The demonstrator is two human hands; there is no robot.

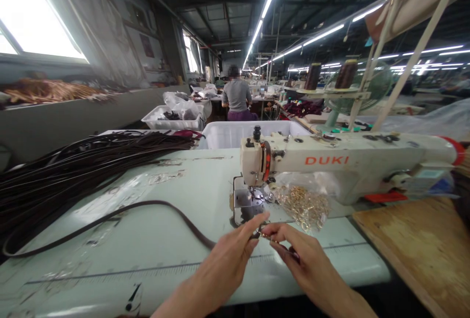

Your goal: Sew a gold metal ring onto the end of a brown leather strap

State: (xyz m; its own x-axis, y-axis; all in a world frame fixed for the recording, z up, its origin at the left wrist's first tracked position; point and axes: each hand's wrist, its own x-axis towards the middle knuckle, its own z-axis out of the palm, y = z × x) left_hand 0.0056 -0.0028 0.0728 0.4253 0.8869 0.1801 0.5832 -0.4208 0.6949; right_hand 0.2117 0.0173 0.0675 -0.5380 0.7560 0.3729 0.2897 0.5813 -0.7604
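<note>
My left hand (229, 254) and my right hand (297, 254) meet in front of the needle of a white DUKI sewing machine (330, 161). Both pinch the end of a dark brown strap (147, 206) with a small gold metal ring (262, 234) between the fingertips. The strap curves away to the left across the pale green table (176, 259). A clear bag of gold rings (304, 203) lies just behind my right hand, under the machine's arm.
A big pile of dark straps (66, 171) covers the table's left side. A white bin (235, 134) stands behind the table. A wooden board (414, 244) lies at right. A person in a grey shirt (237, 98) sits farther back, facing away. Thread cones (345, 73) stand above the machine.
</note>
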